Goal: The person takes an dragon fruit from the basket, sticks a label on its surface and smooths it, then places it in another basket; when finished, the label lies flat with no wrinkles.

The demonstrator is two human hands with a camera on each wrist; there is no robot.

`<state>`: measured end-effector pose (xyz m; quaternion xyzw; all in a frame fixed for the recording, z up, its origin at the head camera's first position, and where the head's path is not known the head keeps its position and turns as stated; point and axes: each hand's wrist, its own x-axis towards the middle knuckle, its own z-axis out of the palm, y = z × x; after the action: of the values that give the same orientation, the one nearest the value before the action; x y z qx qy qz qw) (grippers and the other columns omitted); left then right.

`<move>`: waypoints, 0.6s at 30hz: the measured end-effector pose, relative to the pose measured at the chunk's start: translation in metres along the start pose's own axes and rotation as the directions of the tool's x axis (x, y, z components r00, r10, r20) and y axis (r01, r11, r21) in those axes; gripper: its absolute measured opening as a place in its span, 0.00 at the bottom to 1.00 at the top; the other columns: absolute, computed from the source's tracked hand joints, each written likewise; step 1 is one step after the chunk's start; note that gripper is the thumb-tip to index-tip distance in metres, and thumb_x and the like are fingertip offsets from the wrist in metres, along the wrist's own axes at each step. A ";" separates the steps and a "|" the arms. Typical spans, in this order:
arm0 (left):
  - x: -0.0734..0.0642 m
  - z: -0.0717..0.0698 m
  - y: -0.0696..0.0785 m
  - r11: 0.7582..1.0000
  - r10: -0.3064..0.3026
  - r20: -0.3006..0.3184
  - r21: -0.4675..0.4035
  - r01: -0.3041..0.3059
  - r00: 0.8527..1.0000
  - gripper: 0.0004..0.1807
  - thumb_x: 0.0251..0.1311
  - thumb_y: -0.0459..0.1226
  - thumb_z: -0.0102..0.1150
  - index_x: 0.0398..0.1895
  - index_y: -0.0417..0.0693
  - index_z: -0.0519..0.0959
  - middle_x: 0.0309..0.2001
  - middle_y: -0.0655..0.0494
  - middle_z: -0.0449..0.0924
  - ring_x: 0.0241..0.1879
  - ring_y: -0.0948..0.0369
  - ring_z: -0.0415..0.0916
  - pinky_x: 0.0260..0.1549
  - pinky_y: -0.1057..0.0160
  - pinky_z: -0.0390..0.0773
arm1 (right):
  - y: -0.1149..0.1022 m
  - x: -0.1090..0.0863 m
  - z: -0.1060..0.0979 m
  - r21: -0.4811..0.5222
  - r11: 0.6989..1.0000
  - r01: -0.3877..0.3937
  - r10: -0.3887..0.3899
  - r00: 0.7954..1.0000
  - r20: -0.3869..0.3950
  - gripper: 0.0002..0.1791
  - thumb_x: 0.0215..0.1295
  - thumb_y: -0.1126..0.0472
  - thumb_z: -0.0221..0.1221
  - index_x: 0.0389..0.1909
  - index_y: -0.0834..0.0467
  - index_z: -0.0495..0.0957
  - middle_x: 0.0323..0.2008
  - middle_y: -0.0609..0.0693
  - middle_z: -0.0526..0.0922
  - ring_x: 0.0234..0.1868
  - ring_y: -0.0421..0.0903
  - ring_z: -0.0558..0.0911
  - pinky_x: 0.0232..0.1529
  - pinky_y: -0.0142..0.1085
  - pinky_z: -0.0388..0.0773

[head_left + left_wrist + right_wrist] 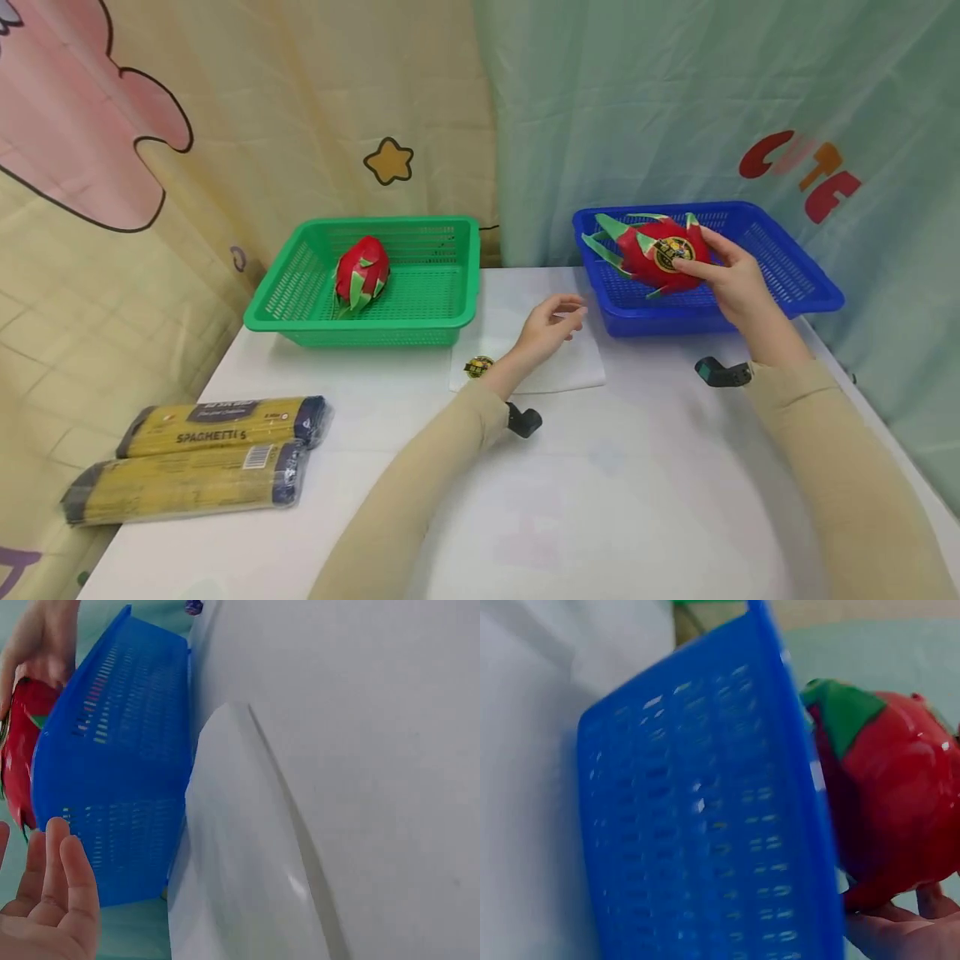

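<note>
Red dragon fruit [660, 260] held in parted right grip [735, 277].

My feed reads “SPAGHETTI” on a long yellow plastic packet [225, 423] left of the blue plastic basket [660, 323], “CUTE” on the green cloth curtain [675, 108] behind.

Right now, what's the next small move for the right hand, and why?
Probably lower the dragon fruit gently into the blue basket. The right hand grips it over the basket, and the right wrist view shows it above the rim, so letting go here could drop it. The left hand holds nothing, outside the basket.
</note>
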<state>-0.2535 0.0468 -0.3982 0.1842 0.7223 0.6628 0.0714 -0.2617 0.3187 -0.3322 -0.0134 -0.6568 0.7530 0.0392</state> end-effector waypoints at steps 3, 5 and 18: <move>0.010 0.019 -0.005 1.000 -0.013 -0.030 0.016 0.013 0.999 0.18 0.64 0.41 0.56 0.55 0.45 0.75 0.49 0.50 0.77 0.40 0.54 0.79 0.34 0.68 0.78 | 0.007 0.014 -0.004 -0.147 0.988 -0.055 0.054 0.998 -0.008 0.35 0.57 0.61 0.65 0.64 0.49 0.63 0.57 0.43 0.64 0.52 0.39 0.65 0.41 0.22 0.72; 0.014 0.029 -0.006 1.000 -0.028 -0.055 -0.002 0.028 0.998 0.17 0.63 0.41 0.58 0.54 0.47 0.77 0.48 0.53 0.77 0.38 0.56 0.80 0.33 0.68 0.78 | 0.013 0.022 -0.005 -0.245 0.966 -0.080 0.082 0.997 -0.005 0.29 0.57 0.57 0.66 0.57 0.48 0.63 0.53 0.43 0.64 0.52 0.42 0.65 0.44 0.24 0.73; 0.021 0.042 -0.008 0.999 -0.030 -0.147 0.009 0.031 0.989 0.13 0.59 0.40 0.63 0.46 0.48 0.82 0.44 0.57 0.79 0.31 0.67 0.76 0.30 0.70 0.76 | 0.019 0.042 -0.005 -0.755 0.647 -0.107 0.266 0.960 0.092 0.51 0.59 0.51 0.64 0.67 0.71 0.39 0.64 0.73 0.48 0.63 0.69 0.52 0.62 0.60 0.55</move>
<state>-0.2594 0.0932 -0.4075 0.1243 0.7321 0.6692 0.0270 -0.3036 0.3240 -0.3507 -0.0223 -0.9016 0.4171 -0.1121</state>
